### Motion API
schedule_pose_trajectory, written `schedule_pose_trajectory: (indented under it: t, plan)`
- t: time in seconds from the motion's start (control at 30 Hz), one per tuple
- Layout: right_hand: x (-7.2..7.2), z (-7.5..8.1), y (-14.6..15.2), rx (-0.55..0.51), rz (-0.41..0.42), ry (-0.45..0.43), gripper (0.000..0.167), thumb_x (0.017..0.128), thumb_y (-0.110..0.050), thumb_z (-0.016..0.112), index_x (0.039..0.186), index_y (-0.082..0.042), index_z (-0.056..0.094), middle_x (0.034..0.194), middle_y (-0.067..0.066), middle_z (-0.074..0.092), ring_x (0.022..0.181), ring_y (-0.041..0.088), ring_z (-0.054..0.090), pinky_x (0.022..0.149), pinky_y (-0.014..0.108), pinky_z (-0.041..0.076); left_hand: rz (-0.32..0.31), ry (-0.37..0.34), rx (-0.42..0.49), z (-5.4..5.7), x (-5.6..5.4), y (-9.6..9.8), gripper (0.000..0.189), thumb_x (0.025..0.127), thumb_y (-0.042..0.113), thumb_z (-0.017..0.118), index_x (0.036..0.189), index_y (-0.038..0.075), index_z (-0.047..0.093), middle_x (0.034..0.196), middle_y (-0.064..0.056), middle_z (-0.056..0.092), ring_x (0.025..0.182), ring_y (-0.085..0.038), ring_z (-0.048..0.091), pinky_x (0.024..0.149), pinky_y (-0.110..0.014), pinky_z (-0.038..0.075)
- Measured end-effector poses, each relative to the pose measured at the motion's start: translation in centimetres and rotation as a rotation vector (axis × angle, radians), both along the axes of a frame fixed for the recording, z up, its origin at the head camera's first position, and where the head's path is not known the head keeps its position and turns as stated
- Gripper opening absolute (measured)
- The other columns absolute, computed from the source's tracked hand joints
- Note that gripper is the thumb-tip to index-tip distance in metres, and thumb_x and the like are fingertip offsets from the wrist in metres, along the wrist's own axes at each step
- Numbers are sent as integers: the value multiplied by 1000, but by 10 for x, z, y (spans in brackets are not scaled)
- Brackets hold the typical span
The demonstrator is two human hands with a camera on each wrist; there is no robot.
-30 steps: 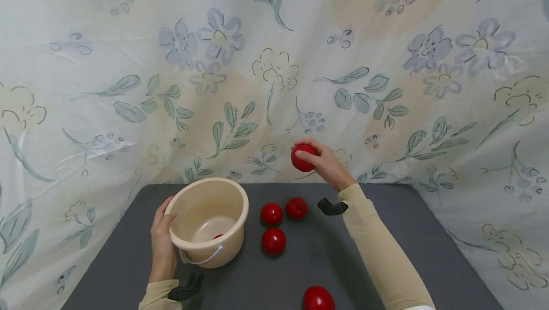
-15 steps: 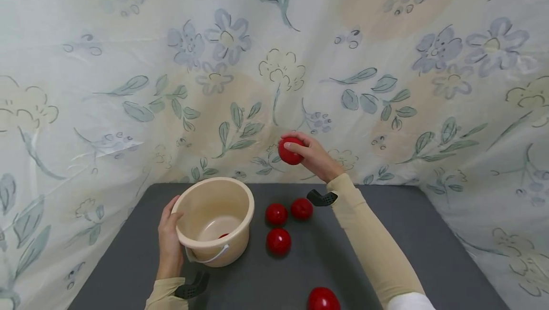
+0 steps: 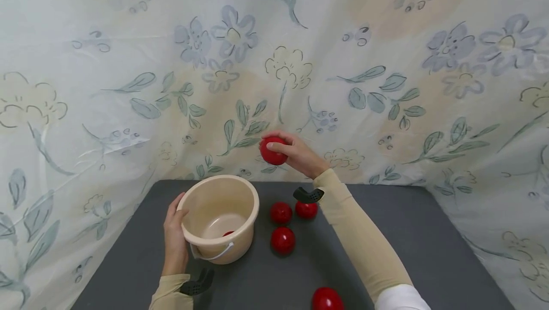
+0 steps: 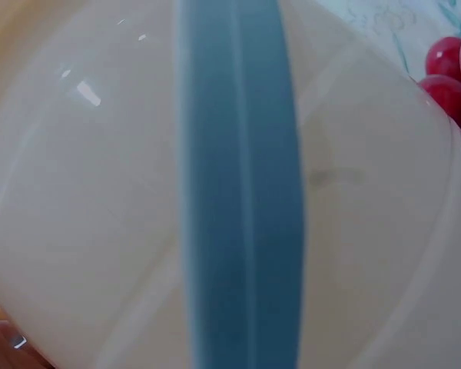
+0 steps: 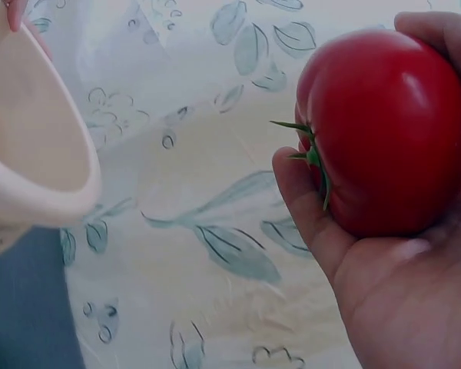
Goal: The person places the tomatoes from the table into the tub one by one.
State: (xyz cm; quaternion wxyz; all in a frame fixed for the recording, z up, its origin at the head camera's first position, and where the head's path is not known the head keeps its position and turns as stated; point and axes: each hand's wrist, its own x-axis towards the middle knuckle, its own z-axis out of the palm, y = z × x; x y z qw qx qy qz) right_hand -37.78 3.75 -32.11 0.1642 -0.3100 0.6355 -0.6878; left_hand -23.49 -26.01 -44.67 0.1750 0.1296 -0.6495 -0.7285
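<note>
- Leftward over the last second has come the right hand (image 3: 298, 152) with its tomato (image 3: 271, 157), now nearer the bucket (image 3: 240, 247) than in the earlier frames.
- Dark grey table (image 3: 399, 219) below, its surface matt; behind it and at both sides hangs a pale cloth (image 3: 386, 38), creased, printed with blue flowers, grey-green leaves, berries and peach patches.
- On the bucket's wall the left wrist view shows a faint grey mark (image 4: 338, 177), too blurred to read; a broad blue-grey band (image 4: 242, 184) crosses that view close to the lens, out of focus.
- Right fingers are clamped round the tomato, thumb on one side and the rest over the other; it hangs in the air, up and right of the bucket's mouth, apart from the rim, its green stalk (image 5: 313, 156) pointing towards the bucket.
- The left hand (image 3: 175, 238) grips the bucket's rim, thumb inside and fingers outside, as it did a second ago; a pale handle (image 3: 223, 252) hangs down the front.
- Inside the bucket a sliver of something red (image 3: 228, 233) shows.
- Right of the bucket sit three red fruits (image 3: 283, 241) in a group, placed as before, though the right wrist's black device (image 3: 310, 195) now partly covers one; another red fruit (image 3: 327, 299) is cut by the lower frame edge.
</note>
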Motion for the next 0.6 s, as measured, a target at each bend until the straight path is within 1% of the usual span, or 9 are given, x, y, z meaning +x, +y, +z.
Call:
schedule_pose_trajectory:
  t: [0.1,0.17,0.23,0.33,0.43,0.47,0.53,0.6]
  plan:
    - [0,-1,-9,3,29,-4,34,97,-15,56,130,-19,59,145,23,48,121,23,55,89,30,57,3,-1,-5,0,0,0,50,104,15,34,153,14,41,157,-6,41,131,-9,43,96,-12,37]
    - [0,-1,-15,5,40,-4,37,96,-15,57,133,-13,57,147,25,45,122,24,55,88,30,57,3,0,-7,0,0,0,50,104,16,34,154,14,41,157,-7,40,131,-9,43,96,-12,38]
    - [0,0,-21,14,52,7,45,95,-16,57,138,-6,52,150,27,42,124,25,54,89,30,57,4,4,-5,0,0,0,50,104,16,34,153,13,42,157,-6,40,131,-9,44,96,-12,38]
    - [1,0,-30,31,65,21,53,93,-16,60,143,-1,46,150,26,42,125,26,53,90,31,57,8,4,0,0,-1,-1,50,104,15,34,153,13,42,156,-5,42,131,-9,44,97,-13,38]
    - [2,1,-37,43,80,26,55,92,-16,61,143,-1,47,149,24,45,126,27,53,91,31,57,10,3,6,0,-1,-1,50,103,14,34,152,13,43,155,-4,43,132,-10,44,98,-13,38]
    - [2,1,-40,43,86,21,53,92,-16,62,141,-2,49,148,23,46,125,27,54,91,32,57,10,1,7,0,-2,-1,50,103,14,34,152,13,43,155,-4,43,132,-10,44,98,-13,38]
    - [3,2,-44,41,112,17,52,91,-16,62,140,-3,49,147,22,48,124,28,55,91,33,57,12,1,7,0,-2,-1,50,103,14,34,152,13,43,155,-4,43,132,-10,43,98,-12,38]
    - [3,3,-49,34,150,14,47,90,-16,62,136,-7,54,143,20,51,122,27,57,91,34,58,13,1,6,0,-3,-2,50,103,14,34,152,13,44,155,-4,43,133,-11,43,97,-12,37]
